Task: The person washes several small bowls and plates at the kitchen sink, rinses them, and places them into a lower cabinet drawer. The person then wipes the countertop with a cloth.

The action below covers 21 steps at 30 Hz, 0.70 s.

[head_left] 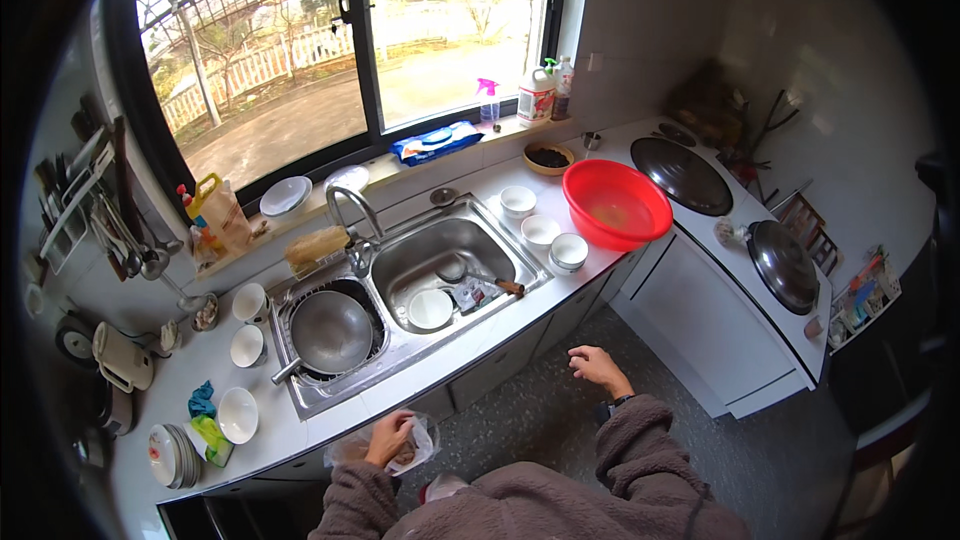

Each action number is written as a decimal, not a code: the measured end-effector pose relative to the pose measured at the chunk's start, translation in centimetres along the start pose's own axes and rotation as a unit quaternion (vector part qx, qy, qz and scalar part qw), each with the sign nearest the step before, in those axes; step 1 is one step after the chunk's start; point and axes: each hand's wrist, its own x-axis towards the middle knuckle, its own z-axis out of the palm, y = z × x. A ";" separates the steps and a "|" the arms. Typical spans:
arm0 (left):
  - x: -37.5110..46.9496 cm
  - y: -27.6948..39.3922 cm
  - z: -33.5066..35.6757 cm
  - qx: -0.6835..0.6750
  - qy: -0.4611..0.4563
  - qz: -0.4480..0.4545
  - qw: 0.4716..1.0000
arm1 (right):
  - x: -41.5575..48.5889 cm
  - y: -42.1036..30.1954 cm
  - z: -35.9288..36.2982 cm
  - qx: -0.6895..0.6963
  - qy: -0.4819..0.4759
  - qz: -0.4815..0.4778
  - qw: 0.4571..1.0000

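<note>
Below the counter's front edge, my left hand (pixel 390 436) is at a clear plastic bag or liner (pixel 425 431) with a pale rim and something brownish inside. Its fingers are curled, and whether they grip the plastic cannot be made out. My right hand (pixel 598 369) hangs over the floor to the right, fingers loosely bent and apart, with nothing visible in it. Ahead is a steel double sink. Its right basin (pixel 480 240) holds a white bowl (pixel 430 309), a wooden-handled utensil (pixel 510 286) and a crumpled packet (pixel 472 294). A metal wok (pixel 331 331) sits over the left basin.
A red plastic basin (pixel 616 204) and several white bowls (pixel 540 231) stand right of the sink. Stacked plates (pixel 174 456), another bowl (pixel 238 415) and a green-and-white packet (pixel 210 441) occupy the left counter. Dark lids (pixel 681 176) cover the right-hand stove top.
</note>
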 end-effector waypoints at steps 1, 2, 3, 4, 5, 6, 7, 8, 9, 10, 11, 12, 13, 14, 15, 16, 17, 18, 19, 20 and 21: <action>2.2 1.6 1.5 -0.013 -0.025 0.008 1.000 | 1.4 0.4 -0.7 0.013 0.013 -0.004 1.000; 4.2 3.1 3.0 -0.005 -0.039 0.028 0.999 | 2.7 0.6 -1.2 0.026 0.027 -0.003 0.999; 6.1 4.5 4.5 0.007 -0.058 0.031 0.998 | 3.9 0.8 -1.8 0.041 0.044 0.007 0.998; 8.1 5.8 5.9 0.006 -0.070 0.056 0.996 | 5.3 0.9 -2.2 0.053 0.051 0.009 0.997; 10.1 7.0 7.2 0.008 -0.087 0.069 0.994 | 6.6 0.8 -2.6 0.077 0.053 0.001 0.996; 12.2 8.1 8.5 0.010 -0.104 0.084 0.991 | 7.9 0.7 -2.9 0.101 0.056 0.005 0.993; 14.3 9.2 9.7 0.012 -0.123 0.096 0.988 | 9.1 0.5 -3.3 0.124 0.062 0.017 0.990; 16.4 10.2 10.8 0.011 -0.137 0.102 0.985 | 10.3 0.3 -3.8 0.129 0.069 0.016 0.989; 18.6 11.2 11.9 0.015 -0.153 0.103 0.983 | 11.5 0.1 -4.4 0.133 0.078 0.022 0.988; 20.8 12.0 12.9 0.017 -0.164 0.109 0.980 | 12.7 -0.3 -4.9 0.136 0.087 0.028 0.987; 23.0 12.7 13.9 0.018 -0.174 0.119 0.977 | 13.9 -0.5 -5.5 0.138 0.096 0.034 0.985; 25.1 13.3 15.0 0.006 -0.168 0.117 0.979 | 14.9 -0.8 -6.3 0.136 0.088 0.039 0.986; 27.5 13.8 15.8 -0.014 -0.155 0.134 0.979 | 15.9 -1.0 -6.9 0.148 0.087 0.047 0.984; 29.9 14.2 16.5 -0.038 -0.133 0.140 0.980 | 17.0 -1.4 -7.5 0.161 0.072 0.071 0.982; 32.0 14.4 17.4 -0.066 -0.110 0.145 0.981 | 18.0 -1.6 -8.1 0.167 0.062 0.099 0.979; 34.2 14.4 18.0 -0.117 -0.114 0.074 0.984 | 19.1 -1.7 -8.4 0.164 0.069 0.102 0.979; 36.9 14.7 18.7 -0.100 -0.105 0.032 0.989 | 20.1 -1.8 -8.6 0.156 0.085 0.106 0.978; 39.0 14.9 19.4 -0.138 -0.091 0.012 0.986 | 21.2 -1.9 -8.9 0.148 0.084 0.106 0.980; 41.0 15.2 19.9 -0.163 -0.089 -0.048 0.981 | 22.1 -1.9 -9.2 0.136 0.089 0.105 0.981; 42.7 15.5 20.6 -0.177 -0.061 -0.074 0.980 | 23.0 -1.8 -9.4 0.129 0.088 0.098 0.983; 44.2 15.9 21.2 -0.189 -0.057 -0.109 0.974 | 23.7 -1.7 -9.6 0.120 0.095 0.090 0.984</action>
